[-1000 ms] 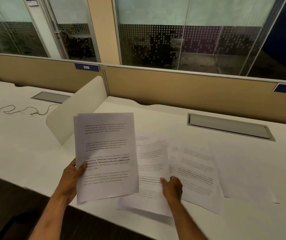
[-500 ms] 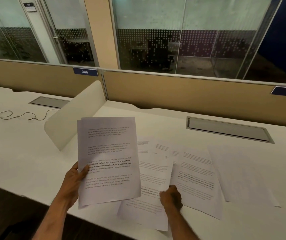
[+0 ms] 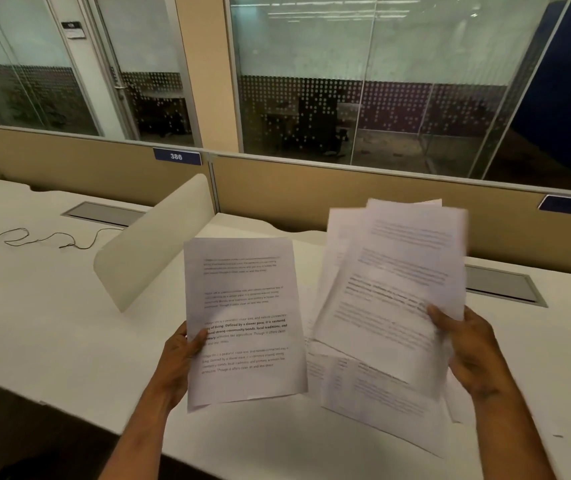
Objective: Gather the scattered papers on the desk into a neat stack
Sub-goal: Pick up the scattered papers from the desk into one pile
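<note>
White tabletop below: left hand grips upright sheets, right hand clutches a fanned bunch just beside them to the right; more pages lie underneath, nearer that right hand.

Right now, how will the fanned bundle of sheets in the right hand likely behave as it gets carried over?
The fanned sheets look floppy: pinched only at one edge by the right hand, they splay at different angles. They are probably light and apt to slip apart. The sheets in the left hand look better aligned.
</note>
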A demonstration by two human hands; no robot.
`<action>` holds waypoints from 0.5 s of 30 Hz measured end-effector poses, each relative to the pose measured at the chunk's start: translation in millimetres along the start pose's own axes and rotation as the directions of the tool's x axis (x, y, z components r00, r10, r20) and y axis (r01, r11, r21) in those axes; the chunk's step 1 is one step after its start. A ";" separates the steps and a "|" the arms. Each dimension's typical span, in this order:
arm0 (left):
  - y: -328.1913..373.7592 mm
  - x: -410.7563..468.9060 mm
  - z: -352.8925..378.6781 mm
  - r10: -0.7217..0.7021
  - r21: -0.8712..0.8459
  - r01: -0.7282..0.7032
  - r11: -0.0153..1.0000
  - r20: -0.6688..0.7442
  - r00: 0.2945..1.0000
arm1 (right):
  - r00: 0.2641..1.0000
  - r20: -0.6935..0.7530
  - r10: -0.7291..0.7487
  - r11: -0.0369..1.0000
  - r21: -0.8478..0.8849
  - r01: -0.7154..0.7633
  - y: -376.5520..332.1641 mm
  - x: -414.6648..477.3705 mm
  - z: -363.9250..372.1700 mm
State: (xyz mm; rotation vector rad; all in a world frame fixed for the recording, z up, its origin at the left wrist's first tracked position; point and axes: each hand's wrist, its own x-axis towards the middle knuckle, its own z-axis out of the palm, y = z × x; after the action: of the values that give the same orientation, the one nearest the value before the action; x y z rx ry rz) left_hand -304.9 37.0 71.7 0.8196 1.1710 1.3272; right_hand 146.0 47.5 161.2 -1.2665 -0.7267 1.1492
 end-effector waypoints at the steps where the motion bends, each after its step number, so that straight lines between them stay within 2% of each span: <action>1: 0.0 0.8 4.3 0.000 0.003 0.000 1.000 0.010 1.000 | 0.998 0.062 0.022 0.999 0.022 -0.024 0.2 -1.1 6.1; 4: -0.4 2.6 19.2 -0.001 -0.003 0.001 1.000 0.049 0.999 | 0.976 0.200 0.084 0.996 -0.058 -0.074 14.5 -12.0 45.2; 6: 1.8 3.7 27.9 0.002 -0.003 -0.002 1.000 0.087 0.996 | 0.964 0.241 0.112 0.991 -0.105 -0.088 31.5 -20.8 75.5; 9: 7.4 3.5 37.3 0.006 0.011 -0.007 1.000 0.133 0.991 | 0.957 0.252 0.140 0.985 -0.135 -0.109 57.7 -28.1 109.5; 13: 10.0 0.5 41.7 0.010 0.138 -0.037 0.990 0.192 0.981 | 0.954 0.249 0.166 0.970 -0.217 -0.112 81.7 -35.2 131.8; 15: 9.6 0.8 39.4 -0.028 0.136 0.005 0.991 0.164 0.986 | 0.966 0.222 0.136 0.973 -0.214 -0.088 87.1 -39.7 137.1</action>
State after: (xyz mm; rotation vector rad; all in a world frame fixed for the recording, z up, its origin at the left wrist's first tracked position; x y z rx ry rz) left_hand -270.4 45.7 91.1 0.9966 1.1419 1.1520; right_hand -13.8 49.8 112.3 -1.3691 -0.9782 1.3608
